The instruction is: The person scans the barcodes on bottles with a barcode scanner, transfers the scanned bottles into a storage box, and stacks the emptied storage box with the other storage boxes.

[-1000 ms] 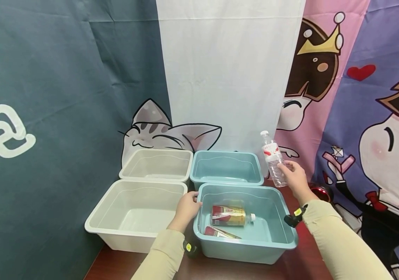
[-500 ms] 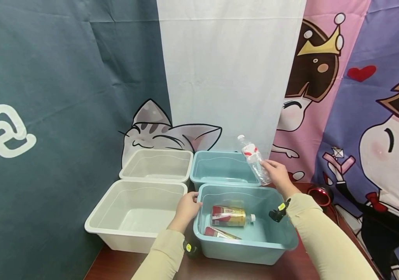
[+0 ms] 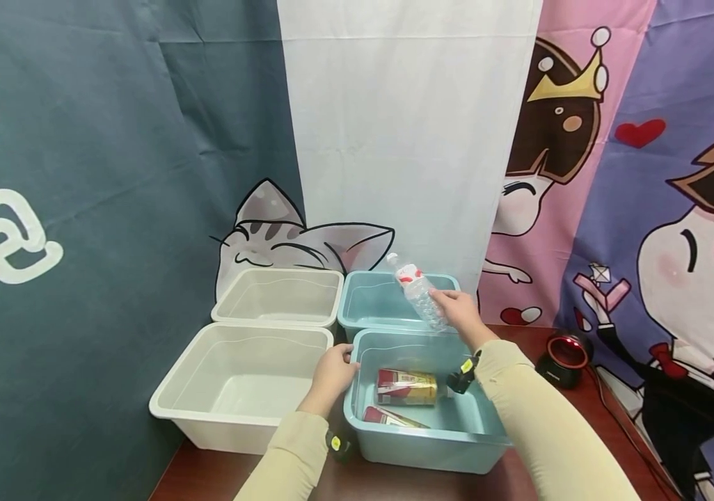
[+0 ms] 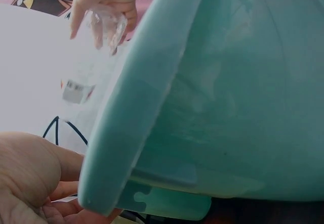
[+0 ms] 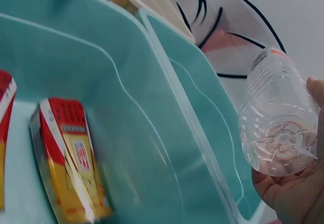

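My right hand (image 3: 462, 316) grips the lower part of a clear plastic bottle (image 3: 418, 292) with a red-and-white label. The bottle tilts with its cap end up and to the left, over the back blue basin (image 3: 351, 306). In the right wrist view the base of the bottle (image 5: 283, 138) faces the camera. My left hand (image 3: 333, 372) holds the left rim of the front blue basin (image 3: 432, 456), its fingers on the rim's edge. Inside this basin lies a bottle with a red-and-yellow label (image 3: 406, 387). A second red-and-yellow item (image 3: 388, 417) is partly hidden behind the front wall.
Two off-white basins, a front one (image 3: 241, 410) and a back one (image 3: 278, 316), stand left of the blue ones. A black device with a red-lit ring (image 3: 564, 358) and a cable sits on the brown table (image 3: 526, 341) at right. Printed curtains hang behind.
My right hand has carried the clear bottle leftward, from right of the basins to over the back blue basin. My left hand has stayed on the front basin's rim.
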Action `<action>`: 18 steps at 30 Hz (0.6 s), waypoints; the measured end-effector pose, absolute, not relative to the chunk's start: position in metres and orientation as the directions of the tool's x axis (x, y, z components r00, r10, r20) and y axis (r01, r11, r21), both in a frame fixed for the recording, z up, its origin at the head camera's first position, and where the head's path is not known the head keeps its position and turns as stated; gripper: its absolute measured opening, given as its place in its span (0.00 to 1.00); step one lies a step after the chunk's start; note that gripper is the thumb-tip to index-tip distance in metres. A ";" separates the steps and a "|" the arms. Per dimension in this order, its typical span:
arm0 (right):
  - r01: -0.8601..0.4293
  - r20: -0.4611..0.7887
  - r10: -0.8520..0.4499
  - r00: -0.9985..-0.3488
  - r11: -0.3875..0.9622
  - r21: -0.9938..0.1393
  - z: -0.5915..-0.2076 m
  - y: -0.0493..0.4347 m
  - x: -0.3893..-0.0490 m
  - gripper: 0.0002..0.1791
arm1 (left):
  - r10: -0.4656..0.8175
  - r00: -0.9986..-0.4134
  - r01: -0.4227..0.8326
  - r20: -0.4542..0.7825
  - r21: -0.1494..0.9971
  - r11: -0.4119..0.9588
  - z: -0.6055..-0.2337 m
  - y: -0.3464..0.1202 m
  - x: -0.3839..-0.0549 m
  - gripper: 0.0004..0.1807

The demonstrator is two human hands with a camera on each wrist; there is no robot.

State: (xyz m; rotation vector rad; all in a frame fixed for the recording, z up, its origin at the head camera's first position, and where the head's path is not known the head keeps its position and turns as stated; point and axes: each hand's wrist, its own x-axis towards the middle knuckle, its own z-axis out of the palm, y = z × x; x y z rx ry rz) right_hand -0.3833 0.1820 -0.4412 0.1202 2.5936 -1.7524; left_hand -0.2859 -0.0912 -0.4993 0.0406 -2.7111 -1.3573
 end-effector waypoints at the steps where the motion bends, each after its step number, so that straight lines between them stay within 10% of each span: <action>1: 0.070 -0.054 0.052 -0.997 0.374 -0.925 -0.442 0.178 -0.384 0.38 | -0.075 -0.994 0.023 0.085 0.800 0.599 -0.499 -0.091 -0.286 0.24; 18: 0.063 -0.062 0.014 -0.998 0.322 -0.944 -0.434 0.112 -0.392 0.24 | -0.081 -0.992 0.031 0.099 0.796 0.605 -0.501 -0.091 -0.287 0.24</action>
